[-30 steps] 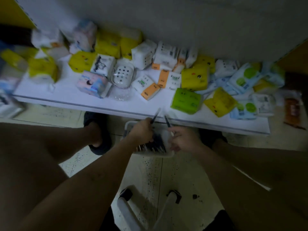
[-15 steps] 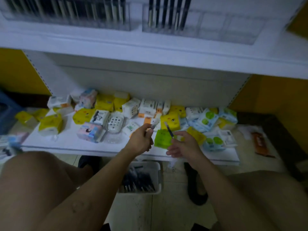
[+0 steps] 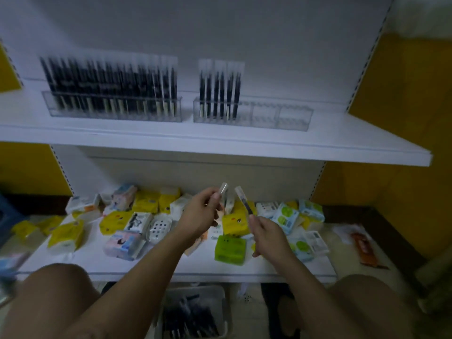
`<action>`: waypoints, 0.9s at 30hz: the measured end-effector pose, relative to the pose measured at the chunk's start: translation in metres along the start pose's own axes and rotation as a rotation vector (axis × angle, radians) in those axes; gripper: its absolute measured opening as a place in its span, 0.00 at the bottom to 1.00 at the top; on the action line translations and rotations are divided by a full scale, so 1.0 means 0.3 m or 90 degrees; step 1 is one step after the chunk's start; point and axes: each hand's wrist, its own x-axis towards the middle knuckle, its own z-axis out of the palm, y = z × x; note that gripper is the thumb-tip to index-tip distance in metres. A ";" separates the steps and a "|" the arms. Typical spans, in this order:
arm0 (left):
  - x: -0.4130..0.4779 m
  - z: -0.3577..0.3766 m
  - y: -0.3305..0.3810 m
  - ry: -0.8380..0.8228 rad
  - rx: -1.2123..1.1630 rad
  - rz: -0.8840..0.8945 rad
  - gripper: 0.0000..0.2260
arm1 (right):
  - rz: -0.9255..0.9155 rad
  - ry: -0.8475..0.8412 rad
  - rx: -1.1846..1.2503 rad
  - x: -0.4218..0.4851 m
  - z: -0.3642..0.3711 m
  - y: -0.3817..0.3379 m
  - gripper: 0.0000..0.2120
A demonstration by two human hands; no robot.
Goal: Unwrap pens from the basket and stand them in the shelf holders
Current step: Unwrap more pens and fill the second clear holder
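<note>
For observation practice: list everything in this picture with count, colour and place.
Upper shelf: one, white, top.
Left holder: one, clear, upper shelf, full of dark pens.
Right holder: one, clear, upper shelf, few dark pens at its left end.
Packs: many, yellow, green, white, blue, lower shelf.
Basket: one, pale, floor, holding dark pens.
Left pen: one, clear-wrapped.
Right pen: one, dark, clear-wrapped.
Left grip: holds left pen.
Right grip: holds right pen.

Upper shelf: left holder and right holder on it, side by side.
Left holder: pen row standing along its whole length.
Right holder: pen group standing in its left end.
Lower shelf: under the upper shelf; tissue packs and soap dish on it.
Hands: over the lower shelf, left hand with left pen, right hand with right pen.
Basket: on the floor before the lower shelf.
</note>
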 end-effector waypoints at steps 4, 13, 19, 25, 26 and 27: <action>0.017 -0.016 0.113 0.007 -0.085 0.018 0.06 | -0.067 0.019 0.087 -0.010 -0.034 -0.110 0.13; 0.113 -0.071 0.339 0.025 -0.002 0.099 0.04 | -0.132 0.102 0.174 0.067 -0.095 -0.347 0.09; 0.189 -0.080 0.476 0.012 0.011 0.157 0.09 | -0.226 0.131 0.094 0.134 -0.141 -0.492 0.11; 0.301 -0.085 0.616 0.002 0.066 0.256 0.13 | -0.279 0.164 0.002 0.240 -0.247 -0.621 0.08; 0.328 -0.085 0.632 0.014 0.085 0.270 0.13 | -0.287 0.160 0.025 0.257 -0.265 -0.641 0.08; 0.354 -0.084 0.649 0.026 0.102 0.283 0.13 | -0.293 0.160 0.047 0.276 -0.282 -0.658 0.07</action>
